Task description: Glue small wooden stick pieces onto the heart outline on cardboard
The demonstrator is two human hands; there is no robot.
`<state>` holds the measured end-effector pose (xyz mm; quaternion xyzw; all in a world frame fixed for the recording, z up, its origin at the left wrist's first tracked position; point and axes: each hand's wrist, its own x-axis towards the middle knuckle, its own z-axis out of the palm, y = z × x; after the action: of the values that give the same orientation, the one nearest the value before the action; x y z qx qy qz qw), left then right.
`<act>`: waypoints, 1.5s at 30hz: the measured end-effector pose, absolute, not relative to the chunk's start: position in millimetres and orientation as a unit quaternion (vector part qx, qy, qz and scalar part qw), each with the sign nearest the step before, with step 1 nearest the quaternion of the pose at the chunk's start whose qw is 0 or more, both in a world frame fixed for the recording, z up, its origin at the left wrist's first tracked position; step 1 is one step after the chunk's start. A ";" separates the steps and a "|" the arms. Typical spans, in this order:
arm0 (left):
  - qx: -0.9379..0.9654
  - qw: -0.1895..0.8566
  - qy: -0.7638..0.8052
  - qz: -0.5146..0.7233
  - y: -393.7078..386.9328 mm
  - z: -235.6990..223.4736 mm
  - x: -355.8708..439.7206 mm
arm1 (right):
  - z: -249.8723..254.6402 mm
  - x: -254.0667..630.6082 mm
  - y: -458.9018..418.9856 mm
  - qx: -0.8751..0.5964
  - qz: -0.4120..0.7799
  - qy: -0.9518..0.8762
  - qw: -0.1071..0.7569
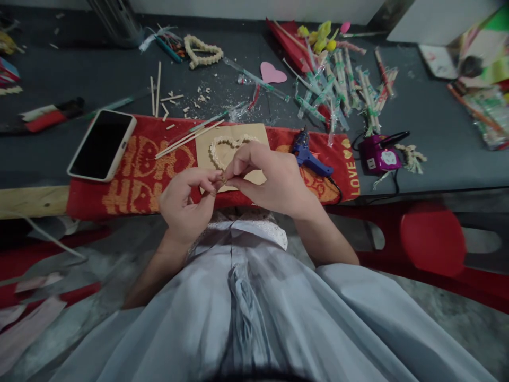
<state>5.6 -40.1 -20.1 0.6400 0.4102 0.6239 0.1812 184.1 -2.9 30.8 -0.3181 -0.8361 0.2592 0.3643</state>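
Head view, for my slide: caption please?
Left hand and right hand meet near a heart outline, blue glue gun nearby.

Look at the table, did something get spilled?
Maybe: pale crumbs are strewn loose across the dark table, beyond the red towel, mostly left of the pink heart. That looks messy, not neatly gathered.

Your garment (159,323): pale blue, loosely folded, below left hand (185,199) and right hand (274,178); gathered strip (247,305) down its middle; white lacy trim (280,236) just below right hand; forearms (328,236) bare.
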 end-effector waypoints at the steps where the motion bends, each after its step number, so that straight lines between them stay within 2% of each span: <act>1: 0.641 0.182 0.410 0.623 -39.6 -19.3 5.9 | 29.6 185.1 -2.2 -0.314 0.254 -0.838 0.367; 8: 0.659 0.155 0.387 0.626 -37.4 -14.1 8.5 | 16.3 188.4 1.8 -0.257 0.203 -0.839 0.434; 16: 0.662 0.136 0.393 0.624 -37.5 -15.4 8.6 | 9.9 184.9 0.7 -0.244 0.218 -0.831 0.450; 30: 0.649 0.173 0.403 0.621 -40.4 -18.7 9.0 | 7.9 184.5 0.5 -0.257 0.232 -0.830 0.437; 45: 0.569 0.256 0.397 0.673 -40.0 -9.2 18.6 | 1.9 184.2 0.6 -0.268 0.252 -0.796 0.480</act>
<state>18.6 -40.0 -9.2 0.5693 0.3973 0.6726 0.2561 184.2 0.6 1.9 -0.2676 -0.7962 0.2523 0.4805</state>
